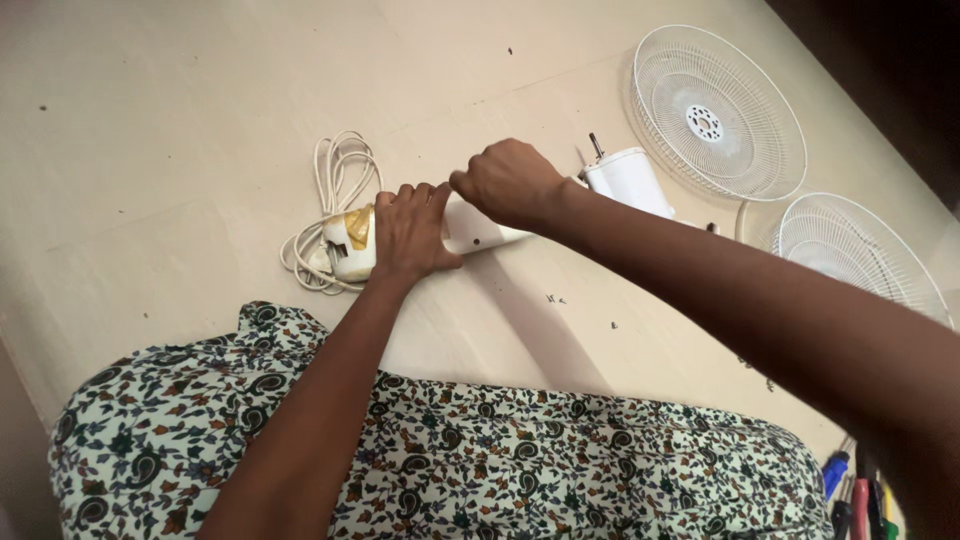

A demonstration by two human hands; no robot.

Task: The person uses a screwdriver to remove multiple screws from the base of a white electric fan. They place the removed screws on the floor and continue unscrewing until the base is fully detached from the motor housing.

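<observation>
A white fan body (478,230) lies on its side on the beige floor, with a yellow-marked base end (352,240) at the left and the motor housing with a short shaft (628,180) at the right. My left hand (410,235) clamps down over the body near the base end. My right hand (508,183) is closed just right of it, fingers pinched on the top of the white body. What the fingertips pinch is hidden.
A coiled white power cord (330,195) lies left of the fan. Two white wire fan guards (718,112) (858,255) rest on the floor at the right. Screwdriver handles (858,490) show at the bottom right. Patterned fabric (480,460) covers my lap.
</observation>
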